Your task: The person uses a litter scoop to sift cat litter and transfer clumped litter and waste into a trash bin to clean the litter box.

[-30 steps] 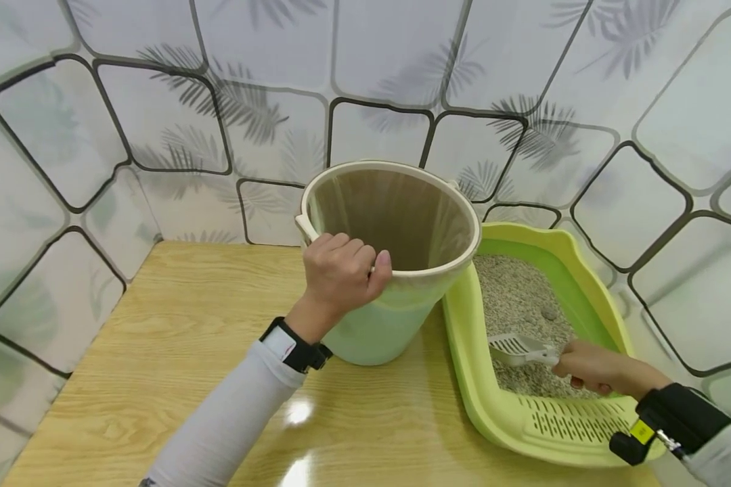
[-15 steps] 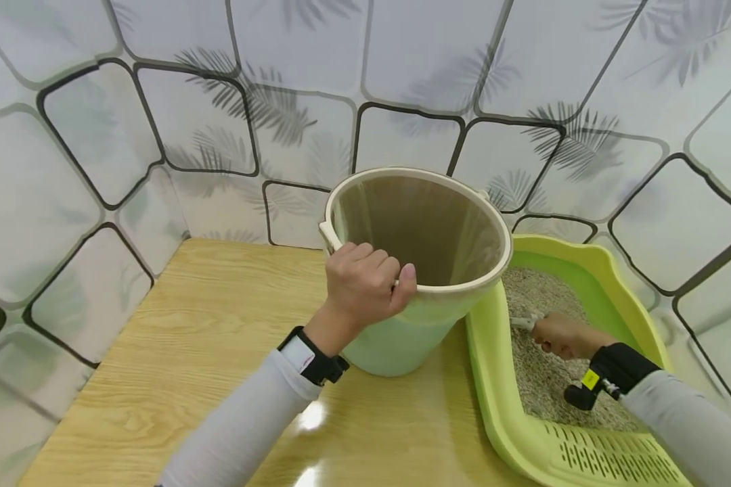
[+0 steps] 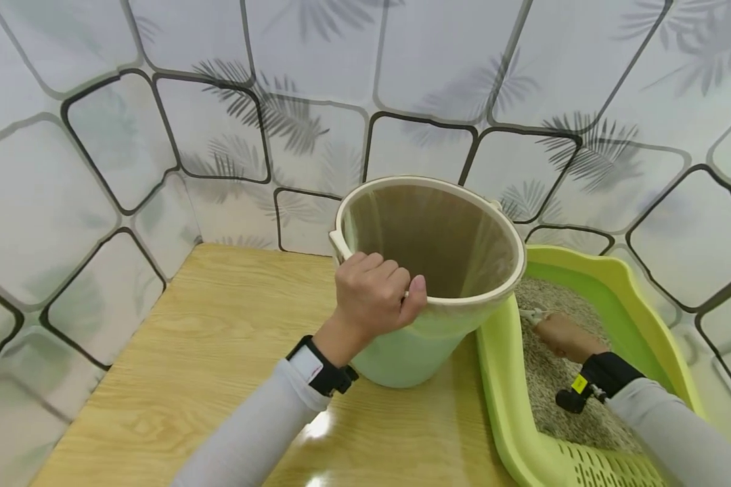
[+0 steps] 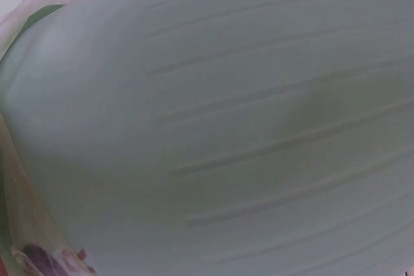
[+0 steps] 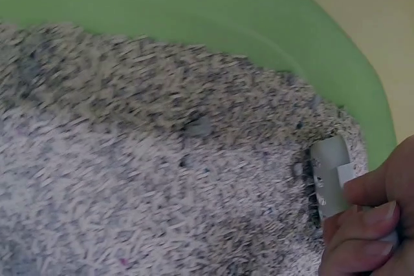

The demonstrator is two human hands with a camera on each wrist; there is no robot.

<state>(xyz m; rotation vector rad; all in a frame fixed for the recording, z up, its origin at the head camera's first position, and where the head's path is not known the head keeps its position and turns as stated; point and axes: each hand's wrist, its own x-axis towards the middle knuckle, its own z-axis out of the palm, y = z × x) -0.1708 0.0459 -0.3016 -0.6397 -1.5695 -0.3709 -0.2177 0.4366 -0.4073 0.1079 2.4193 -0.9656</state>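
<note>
Head view shows the left hand (image 3: 374,294) gripping the cream rim (image 3: 341,237) of a pale green bin (image 3: 417,348), fingers curled over the edge. The bin stands on a wood-grained tabletop (image 3: 219,325), just to the left of a yellow-green tray (image 3: 504,392); whether the two touch, the view does not tell. Inside the tray lies grey, granular litter (image 3: 548,385), and the right hand (image 3: 566,337) is over it, fingers wrapped round the handle of a pale scoop (image 3: 533,315).

That right hand has changed most. A second ago it was down near the perforated ledge (image 3: 603,467) of the tray, with the slotted head of the scoop plainly visible in the litter. Now it is farther back along the tray, and the scoop is up close to the left side wall — only a short piece of it shows. The left hand keeps the same hold, and the bin has not shifted against the tray; everything sits farther right in the view than a second ago.

Right wrist view gives the scoop more clearly: its head rests in the litter near the green inner wall (image 5: 194,4), a row of holes along one side, the curled fingers and thumb around the handle. Left wrist view is nearly filled by the bin's ribbed outer side — the left hand's grip cannot be told there.
</note>
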